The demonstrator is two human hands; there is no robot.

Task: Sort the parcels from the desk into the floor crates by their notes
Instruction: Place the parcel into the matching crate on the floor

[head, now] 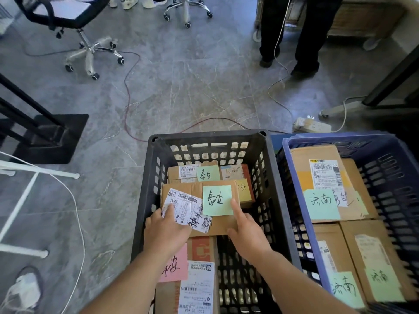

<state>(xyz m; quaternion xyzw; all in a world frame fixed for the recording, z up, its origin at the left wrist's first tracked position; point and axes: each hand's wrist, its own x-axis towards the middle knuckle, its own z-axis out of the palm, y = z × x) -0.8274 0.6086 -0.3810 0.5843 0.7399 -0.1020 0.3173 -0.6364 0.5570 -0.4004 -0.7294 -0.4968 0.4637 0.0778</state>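
Centre frame: a brown cardboard parcel (188,189) bearing a green paper note (217,200) sits in the black plastic crate (208,135). The left hand (167,227) lies with fingers flat on the label, the right hand (246,230) with forefinger straight on top (thumb at near edge). It is best settled level, note upward.

Centre parcel (181,188): brown corrugated cardboard, matt, edges scuffed.
Shipping label (189,206) on it: white paper, faint sheen, creased.
Green note (217,200): smooth matt paper. Pink note (175,266), lower centre: the same.
Black crate (207,134): moulded plastic lattice, matt, rim dusty and scratched.
Blue crate (340,138), right: plastic, slightly glossier.
Its parcels (317,155): same matt brown cardboard.
Floor (192,87): grey stone-look tile, smooth, low sheen, pale veining.
Chair base (90,53), upper left: chromed metal, bright, reflective.
Power strip (314,126), right of centre: smooth white plastic.
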